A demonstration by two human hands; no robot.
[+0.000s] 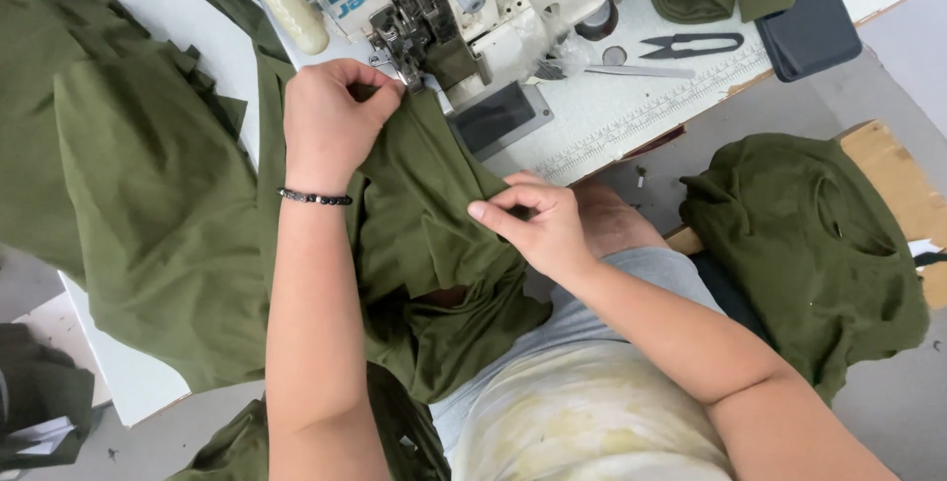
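A piece of olive green fabric (419, 195) runs from the presser foot of a white overlock sewing machine (464, 7) down over the table edge onto my lap. My left hand (330, 121), with a dark bead bracelet at the wrist, is closed on the fabric just in front of the presser foot (409, 32). My right hand (533, 224) pinches the same fabric's edge lower down, near the table's front edge.
A large heap of olive fabric (138, 175) covers the left of the white table (631, 106). Black thread snips (691, 45) and a dark tray (814, 22) lie at the back right. More olive pieces (804, 244) sit on a wooden stand (898, 175) to the right.
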